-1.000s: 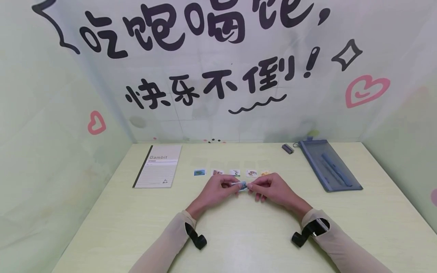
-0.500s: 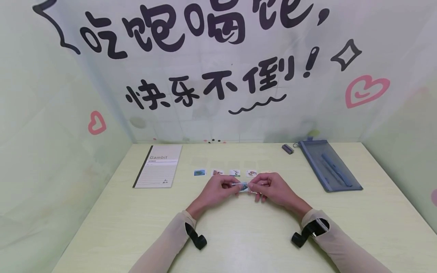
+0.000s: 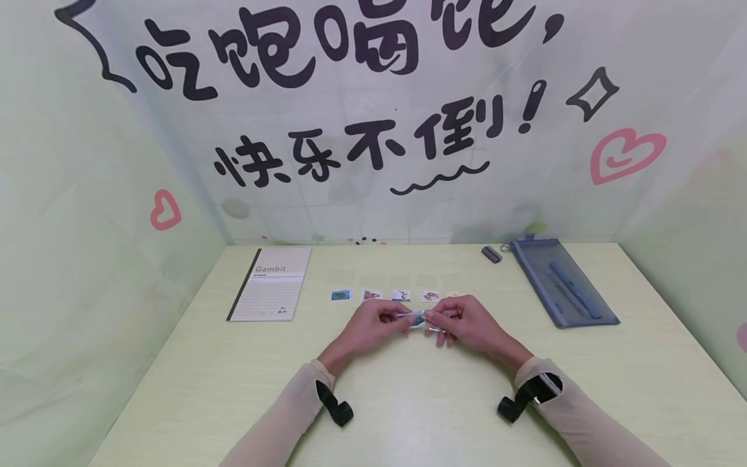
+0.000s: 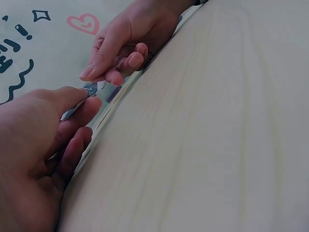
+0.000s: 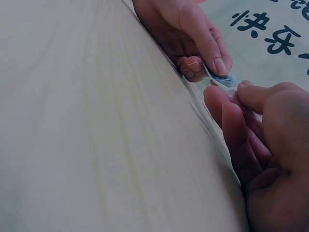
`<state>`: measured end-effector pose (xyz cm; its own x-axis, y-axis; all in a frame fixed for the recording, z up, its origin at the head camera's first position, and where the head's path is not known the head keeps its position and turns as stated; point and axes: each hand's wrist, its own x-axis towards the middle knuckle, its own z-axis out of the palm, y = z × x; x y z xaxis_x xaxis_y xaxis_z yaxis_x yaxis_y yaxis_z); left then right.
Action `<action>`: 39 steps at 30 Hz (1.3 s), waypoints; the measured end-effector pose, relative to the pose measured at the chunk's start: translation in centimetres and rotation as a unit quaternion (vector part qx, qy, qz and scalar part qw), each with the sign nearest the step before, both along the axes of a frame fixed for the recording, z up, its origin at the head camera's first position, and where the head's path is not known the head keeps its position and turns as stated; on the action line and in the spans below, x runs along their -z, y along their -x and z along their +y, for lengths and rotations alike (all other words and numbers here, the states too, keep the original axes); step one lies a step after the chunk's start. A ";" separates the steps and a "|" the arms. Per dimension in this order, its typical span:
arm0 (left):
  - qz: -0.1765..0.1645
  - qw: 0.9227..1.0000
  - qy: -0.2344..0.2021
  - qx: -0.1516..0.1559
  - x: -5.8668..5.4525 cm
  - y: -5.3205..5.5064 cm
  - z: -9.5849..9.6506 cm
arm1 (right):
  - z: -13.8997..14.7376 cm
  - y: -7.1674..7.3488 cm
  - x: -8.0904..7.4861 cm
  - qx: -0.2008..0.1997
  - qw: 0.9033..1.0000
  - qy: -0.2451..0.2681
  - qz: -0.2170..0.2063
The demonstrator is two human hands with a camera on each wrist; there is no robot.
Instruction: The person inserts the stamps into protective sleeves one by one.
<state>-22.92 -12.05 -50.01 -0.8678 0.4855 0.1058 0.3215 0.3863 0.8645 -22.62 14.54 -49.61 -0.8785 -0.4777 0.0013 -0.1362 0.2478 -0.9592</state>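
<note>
Left grip (image 3: 378,321) and right grip (image 3: 465,320) pinch the small blue piece (image 3: 418,319) at 2 opposite ends.

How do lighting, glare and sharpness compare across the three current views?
Head: bright, with pale glare on the table near the bottom edge; the small held piece's print is too tiny to make out. Left wrist: dimmer, table grain soft. Right wrist: likewise dim, grain faint.
</note>
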 end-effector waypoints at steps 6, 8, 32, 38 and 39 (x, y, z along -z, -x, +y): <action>0.007 1.000 0.015 0.006 -0.1 0.0 0.0 | 0.0 0.1 0.1 -0.005 1.000 0.000 0.006; 0.008 1.000 0.018 0.007 -0.1 0.0 0.0 | 0.0 0.2 0.2 -0.006 1.000 -0.001 0.007; -0.018 0.999 -0.039 -0.002 0.1 0.3 0.1 | 0.4 0.5 0.4 0.091 0.995 0.030 -0.023; -0.022 0.999 -0.043 -0.023 0.3 0.4 0.1 | 0.4 0.3 0.2 0.059 0.996 0.059 -0.038; -0.021 0.999 -0.043 -0.025 0.3 0.4 0.1 | 0.4 0.2 0.1 0.053 0.996 0.060 -0.040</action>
